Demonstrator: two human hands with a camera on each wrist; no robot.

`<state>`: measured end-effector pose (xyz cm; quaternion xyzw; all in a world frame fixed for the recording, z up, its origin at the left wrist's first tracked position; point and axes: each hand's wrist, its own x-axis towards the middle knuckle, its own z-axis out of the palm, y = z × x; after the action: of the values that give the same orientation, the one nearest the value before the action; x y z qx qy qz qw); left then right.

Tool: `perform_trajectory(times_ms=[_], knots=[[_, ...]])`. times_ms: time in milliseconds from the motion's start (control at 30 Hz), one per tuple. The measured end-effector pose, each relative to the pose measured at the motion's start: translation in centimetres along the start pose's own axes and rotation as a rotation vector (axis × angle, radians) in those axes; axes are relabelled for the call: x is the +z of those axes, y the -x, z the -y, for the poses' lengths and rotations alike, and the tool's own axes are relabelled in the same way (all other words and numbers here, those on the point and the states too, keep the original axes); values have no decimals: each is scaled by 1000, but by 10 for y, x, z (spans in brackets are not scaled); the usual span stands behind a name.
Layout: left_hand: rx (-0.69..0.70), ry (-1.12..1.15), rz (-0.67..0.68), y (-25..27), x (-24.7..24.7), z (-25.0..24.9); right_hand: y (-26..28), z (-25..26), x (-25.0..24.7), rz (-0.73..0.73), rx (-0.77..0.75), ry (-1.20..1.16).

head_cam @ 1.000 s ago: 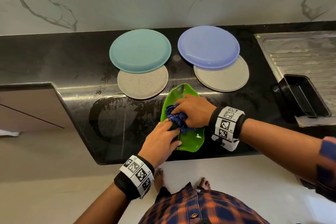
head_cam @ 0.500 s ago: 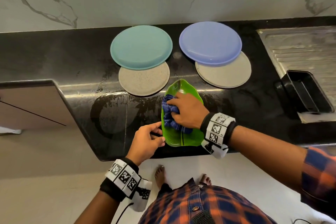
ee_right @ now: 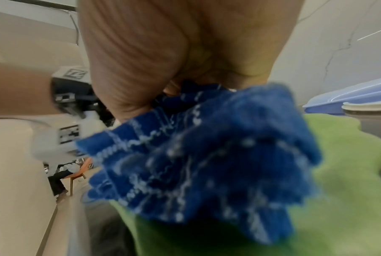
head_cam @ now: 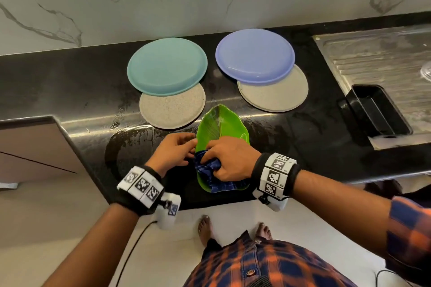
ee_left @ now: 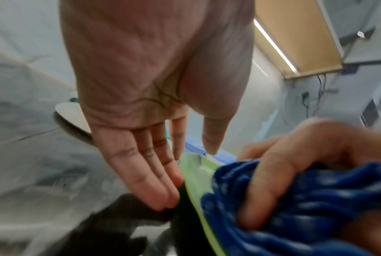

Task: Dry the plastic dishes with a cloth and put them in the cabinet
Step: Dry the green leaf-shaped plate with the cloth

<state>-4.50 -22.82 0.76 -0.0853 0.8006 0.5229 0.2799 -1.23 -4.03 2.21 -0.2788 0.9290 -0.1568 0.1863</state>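
A green leaf-shaped plate (head_cam: 219, 131) lies on the black counter (head_cam: 70, 81) near its front edge. My right hand (head_cam: 231, 161) grips a bunched blue cloth (head_cam: 208, 169) and presses it on the plate's near half. In the right wrist view the blue cloth (ee_right: 207, 164) covers the green plate (ee_right: 343, 199) under my palm. My left hand (head_cam: 173, 152) sits at the plate's left rim. In the left wrist view the left hand's fingers (ee_left: 163, 187) are straight and touch the rim of the green plate (ee_left: 195, 178), beside the cloth (ee_left: 305, 207).
Behind stand a teal plate (head_cam: 166, 65) overlapping a beige plate (head_cam: 172, 109), and a purple-blue plate (head_cam: 255, 56) overlapping another beige plate (head_cam: 277, 93). A black tray (head_cam: 377, 112) sits on the steel drainboard (head_cam: 384, 53) at right. The counter around the green plate is wet.
My right hand has drawn the cloth from the plate's middle toward its near end. My left hand has come back against the plate's left rim.
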Motion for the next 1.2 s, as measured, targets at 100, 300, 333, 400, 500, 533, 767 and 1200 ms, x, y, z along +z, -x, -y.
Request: perform_trajectory(times_ms=[100,300,333,400,500,533,767,1200], knots=[[55,-249,47,-16,0,-22,4,1,5,26,-49,17],[113,-646,59,-37,12,-29,17,0,12,-16,-96,24],[124,-687,60,-39,13,-29,17,1,14,-26,-108,19],[107,-693,68,-40,13,-29,18,5,19,-34,-162,15],[56,-636,77,-40,13,-32,23,6,20,2,-258,41],[50,-628,73,-39,13,-32,26,3,17,42,-279,69],[-4,-527,84,-37,13,-30,48,-37,-7,162,-238,172],[-16,-537,79,-37,13,-29,28,-52,-24,64,-13,238]])
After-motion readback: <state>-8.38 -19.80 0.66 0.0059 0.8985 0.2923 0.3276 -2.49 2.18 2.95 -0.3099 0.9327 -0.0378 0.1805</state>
